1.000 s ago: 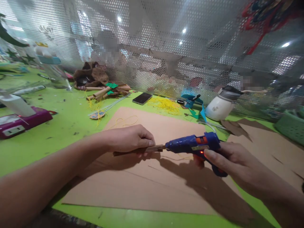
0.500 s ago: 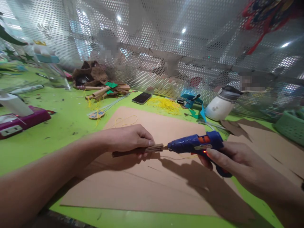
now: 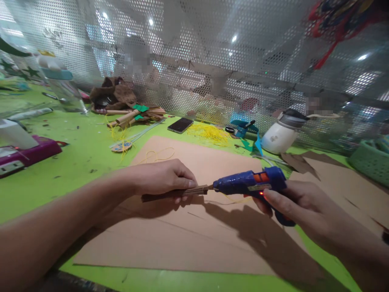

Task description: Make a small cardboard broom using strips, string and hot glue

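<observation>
Two hands above one cardboard sheet (image 3: 170,253).
Over the sheet's middle, your left hand (image 3: 165,177) pinches brown strips (image 3: 199,190), pointing lengthwise at the glue gun (image 3: 235,182); by its right edge, your right hand (image 3: 299,205) curls around that gun.

Your left hand (image 3: 167,176) grips the brown strips (image 3: 156,196) over the sheet (image 3: 136,247); your right hand (image 3: 293,202) holds the glue gun (image 3: 237,182), its nozzle (image 3: 210,187) at their end. A phone (image 3: 180,125) lies on the green desk (image 3: 79,158).
</observation>
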A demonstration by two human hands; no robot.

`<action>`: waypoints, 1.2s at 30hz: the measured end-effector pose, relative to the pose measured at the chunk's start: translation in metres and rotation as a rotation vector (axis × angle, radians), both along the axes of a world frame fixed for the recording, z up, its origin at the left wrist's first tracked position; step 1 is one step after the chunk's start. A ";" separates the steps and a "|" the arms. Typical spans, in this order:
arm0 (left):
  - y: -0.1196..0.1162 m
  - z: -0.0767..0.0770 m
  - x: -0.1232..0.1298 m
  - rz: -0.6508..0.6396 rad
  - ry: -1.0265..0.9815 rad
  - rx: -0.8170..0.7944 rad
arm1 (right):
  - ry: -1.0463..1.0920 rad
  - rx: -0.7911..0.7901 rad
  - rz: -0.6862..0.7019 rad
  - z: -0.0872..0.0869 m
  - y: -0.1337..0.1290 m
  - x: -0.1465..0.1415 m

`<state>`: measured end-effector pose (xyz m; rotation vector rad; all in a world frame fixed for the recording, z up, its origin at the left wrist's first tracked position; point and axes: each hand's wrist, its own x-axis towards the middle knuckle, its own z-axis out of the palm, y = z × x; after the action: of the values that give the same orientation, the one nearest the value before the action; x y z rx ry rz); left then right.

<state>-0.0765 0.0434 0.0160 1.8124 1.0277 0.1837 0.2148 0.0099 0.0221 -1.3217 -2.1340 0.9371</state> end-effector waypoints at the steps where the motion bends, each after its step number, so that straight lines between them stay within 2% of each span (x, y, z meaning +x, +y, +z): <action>1: 0.000 0.000 0.000 0.001 -0.001 0.000 | 0.001 0.006 0.011 0.000 0.000 0.001; 8: 0.001 0.000 -0.001 -0.002 -0.010 0.003 | -0.001 0.011 0.063 0.002 0.002 0.004; 14: 0.001 0.000 0.000 0.006 -0.021 -0.001 | 0.023 0.017 0.026 0.001 0.002 0.003; 17: 0.000 0.001 0.001 0.012 -0.020 -0.017 | 0.019 0.011 0.050 -0.001 0.003 0.004; 25: 0.000 0.002 -0.001 0.016 -0.019 -0.001 | -0.014 0.030 0.083 0.006 -0.001 0.003; 36: 0.000 0.002 0.001 0.019 -0.051 -0.041 | 0.059 0.158 0.112 -0.008 0.010 0.007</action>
<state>-0.0758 0.0434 0.0179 1.7529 1.0068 0.2180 0.2220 0.0198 0.0140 -1.0951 -2.2062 0.8209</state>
